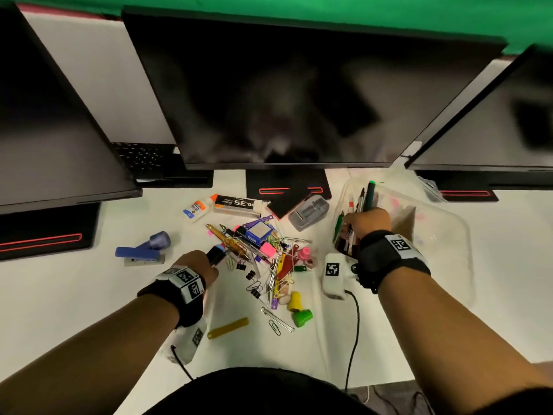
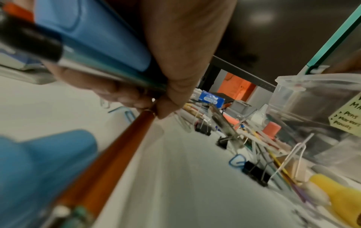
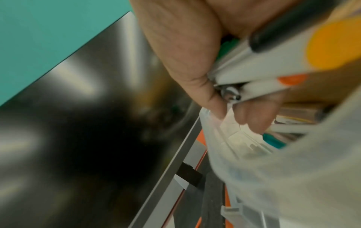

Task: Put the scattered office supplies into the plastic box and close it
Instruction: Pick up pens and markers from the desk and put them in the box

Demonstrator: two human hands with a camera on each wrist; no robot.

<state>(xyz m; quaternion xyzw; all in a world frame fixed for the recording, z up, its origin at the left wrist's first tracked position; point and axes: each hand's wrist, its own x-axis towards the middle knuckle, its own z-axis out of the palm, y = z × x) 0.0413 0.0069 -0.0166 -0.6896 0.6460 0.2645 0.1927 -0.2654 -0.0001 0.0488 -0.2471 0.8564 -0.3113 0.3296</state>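
Over plastic box (image 1: 443, 223), right hand (image 1: 366, 221) grips pens (image 1: 363, 199); left hand (image 1: 197, 265) grips markers (image 2: 93, 38); box label (image 2: 347, 114) only wrist-visible.

A green wall (image 1: 299, 7) is seen behind three black screens (image 1: 299, 94), whose black stands (image 1: 287, 187) are marked with red outlines, and the desk (image 1: 74, 295) below is white. Among the scattered items, a blue stapler (image 1: 140, 250), a white glue bottle (image 1: 199, 206) with an orange cap and blue label, a black and white staple box (image 1: 238, 205), pink sticky notes (image 1: 267, 250), a yellow cap (image 1: 294, 301), a green cap (image 1: 302, 317), a yellow strip (image 1: 229, 327) and black binder clips (image 1: 254, 292) are shown. Black wrist straps (image 1: 386, 259) carry white tags printed with black square patterns, and a yellow label (image 2: 347, 114) with dark handwriting is seen on the clear box (image 1: 443, 235).
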